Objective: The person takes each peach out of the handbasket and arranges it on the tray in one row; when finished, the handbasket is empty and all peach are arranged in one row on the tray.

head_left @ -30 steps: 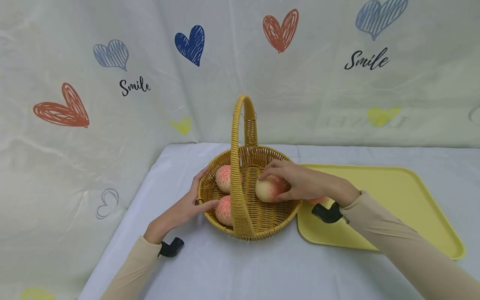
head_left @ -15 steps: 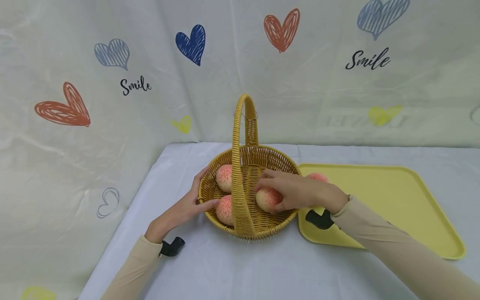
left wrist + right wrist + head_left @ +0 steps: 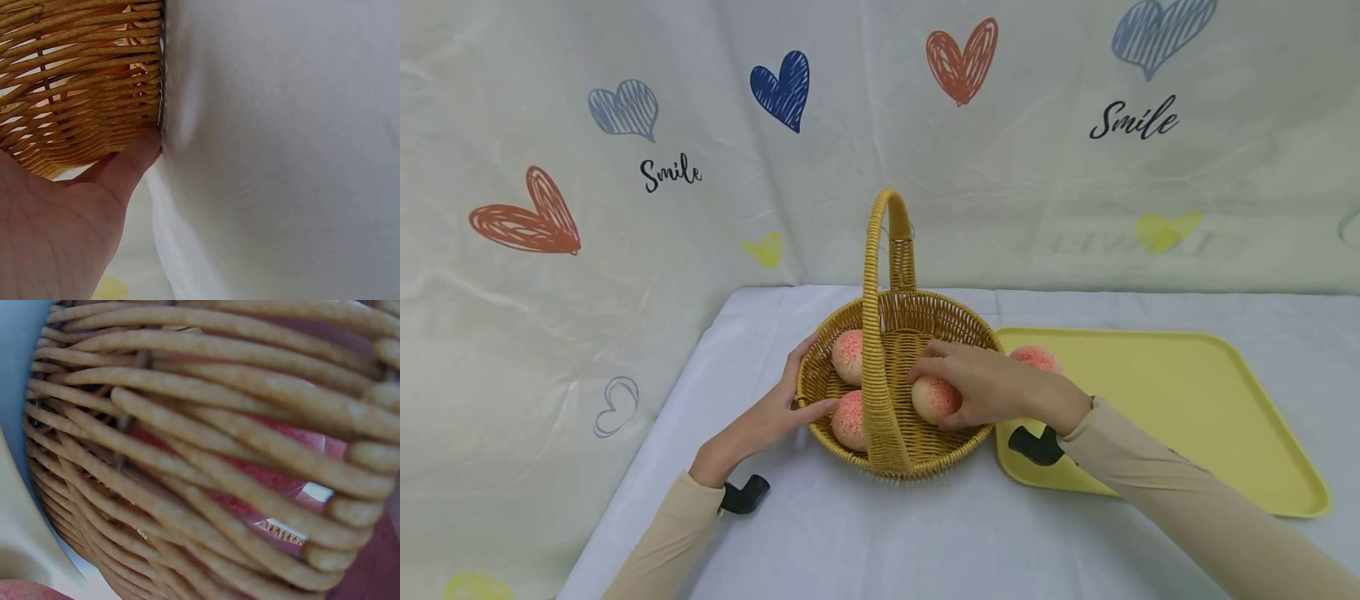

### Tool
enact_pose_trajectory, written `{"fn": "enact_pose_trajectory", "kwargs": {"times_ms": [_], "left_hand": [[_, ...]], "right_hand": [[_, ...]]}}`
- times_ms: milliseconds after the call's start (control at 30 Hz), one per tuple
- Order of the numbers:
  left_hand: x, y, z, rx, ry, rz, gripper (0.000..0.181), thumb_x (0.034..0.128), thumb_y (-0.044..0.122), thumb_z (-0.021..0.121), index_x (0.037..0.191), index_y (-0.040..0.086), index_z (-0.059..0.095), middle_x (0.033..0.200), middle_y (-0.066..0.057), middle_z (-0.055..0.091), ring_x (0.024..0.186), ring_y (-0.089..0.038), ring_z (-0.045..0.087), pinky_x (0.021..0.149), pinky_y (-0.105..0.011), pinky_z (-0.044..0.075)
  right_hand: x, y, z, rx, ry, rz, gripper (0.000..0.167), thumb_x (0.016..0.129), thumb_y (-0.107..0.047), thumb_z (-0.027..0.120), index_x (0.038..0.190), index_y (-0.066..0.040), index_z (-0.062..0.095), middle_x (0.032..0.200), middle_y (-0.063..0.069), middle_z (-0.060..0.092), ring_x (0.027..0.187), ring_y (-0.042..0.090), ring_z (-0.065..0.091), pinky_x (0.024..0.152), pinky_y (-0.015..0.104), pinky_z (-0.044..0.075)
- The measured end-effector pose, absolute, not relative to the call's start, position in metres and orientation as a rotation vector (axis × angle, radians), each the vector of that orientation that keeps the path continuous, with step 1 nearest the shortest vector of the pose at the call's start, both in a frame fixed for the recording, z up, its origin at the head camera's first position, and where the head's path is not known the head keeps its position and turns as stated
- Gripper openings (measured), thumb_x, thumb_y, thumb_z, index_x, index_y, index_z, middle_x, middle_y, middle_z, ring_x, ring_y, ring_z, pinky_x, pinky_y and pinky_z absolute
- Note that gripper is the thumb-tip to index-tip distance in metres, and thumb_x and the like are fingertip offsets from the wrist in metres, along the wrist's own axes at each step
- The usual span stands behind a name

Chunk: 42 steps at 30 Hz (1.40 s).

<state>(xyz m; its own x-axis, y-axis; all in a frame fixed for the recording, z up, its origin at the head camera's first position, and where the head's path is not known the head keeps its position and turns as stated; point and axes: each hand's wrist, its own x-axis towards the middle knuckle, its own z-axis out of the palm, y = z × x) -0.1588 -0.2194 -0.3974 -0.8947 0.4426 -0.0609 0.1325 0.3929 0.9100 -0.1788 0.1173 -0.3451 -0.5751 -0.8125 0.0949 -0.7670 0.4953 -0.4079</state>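
A wicker basket [image 3: 951, 310] with a tall arched handle [image 3: 872, 292] stands on the table. My left hand [image 3: 772, 418] holds its left side, thumb over the rim and fingers along the outer wall; the left wrist view shows that hand [image 3: 62, 225] against the weave. Inside the basket, right of the handle, my right hand [image 3: 988, 383] grips a pink-and-cream peach [image 3: 934, 400] low near the floor. Two more peaches, one farther back [image 3: 847, 357] and one nearer [image 3: 849, 421], lie left of the handle. From the right wrist, the wicker wall [image 3: 187, 444] mostly hides the gripped peach.
A yellow tray [image 3: 1157, 400] lies just right of the basket. On its left end sits another peach [image 3: 1036, 358], partly behind the right hand. White cloth covers the table [image 3: 850, 533], and a heart-printed curtain [image 3: 1037, 167] hangs behind it.
My right hand has lowered the peach inside the basket, slightly toward the near side, and has barely moved in the last half second. The left hand stays on the basket.
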Motion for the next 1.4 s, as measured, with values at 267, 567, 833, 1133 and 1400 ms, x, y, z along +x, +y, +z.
{"fn": "enact_pose_trajectory", "kwargs": {"times_ms": [267,567,833,1133,1400], "left_hand": [[-0.16,-0.219,-0.398,0.504,2.361,1.499,0.099,0.1001,0.034,0.072,0.166,0.037,-0.002,0.173,-0.007,0.009,0.153,-0.031,0.029,0.121,-0.053,0.025],[-0.158,-0.22,-0.398,0.496,2.365,1.486,0.099,0.1006,0.035,0.071,0.166,0.035,-0.004,0.173,-0.009,0.009,0.153,-0.032,0.029,0.12,-0.052,0.027],[-0.159,-0.22,-0.399,0.504,2.36,1.492,0.099,0.101,0.033,0.07,0.166,0.034,-0.004,0.173,-0.009,0.01,0.151,-0.033,0.032,0.119,-0.052,0.028],[-0.158,-0.221,-0.398,0.51,2.36,1.489,0.099,0.1014,0.032,0.07,0.166,0.034,-0.004,0.173,-0.009,0.01,0.153,-0.032,0.03,0.12,-0.053,0.026],[-0.16,-0.22,-0.398,0.515,2.362,1.483,0.098,0.1018,0.031,0.07,0.166,0.034,-0.004,0.172,-0.01,0.01,0.151,-0.032,0.032,0.12,-0.053,0.028]], "right_hand": [[-0.178,0.139,-0.319,-1.317,2.61,-0.876,0.051,0.078,-0.009,0.086,0.124,-0.022,0.068,0.123,-0.004,0.058,0.104,0.015,0.061,0.088,0.039,0.054],[-0.171,0.205,-0.287,-1.34,2.69,-1.075,0.06,0.077,-0.007,0.092,0.129,-0.024,0.066,0.129,-0.006,0.058,0.11,0.009,0.057,0.082,0.027,0.056],[-0.159,0.278,-0.295,-1.08,2.957,-0.991,0.074,0.062,-0.004,0.101,0.126,-0.024,0.07,0.125,-0.013,0.06,0.108,0.001,0.055,0.074,0.021,0.052],[-0.157,0.316,-0.342,-1.204,2.909,-0.905,0.075,0.063,-0.004,0.1,0.127,-0.023,0.066,0.125,-0.013,0.059,0.104,-0.002,0.053,0.07,0.018,0.047],[-0.164,0.317,-0.368,-1.275,2.809,-0.908,0.069,0.069,-0.002,0.096,0.128,-0.021,0.066,0.125,-0.01,0.06,0.106,0.0,0.054,0.074,0.021,0.047]]}}
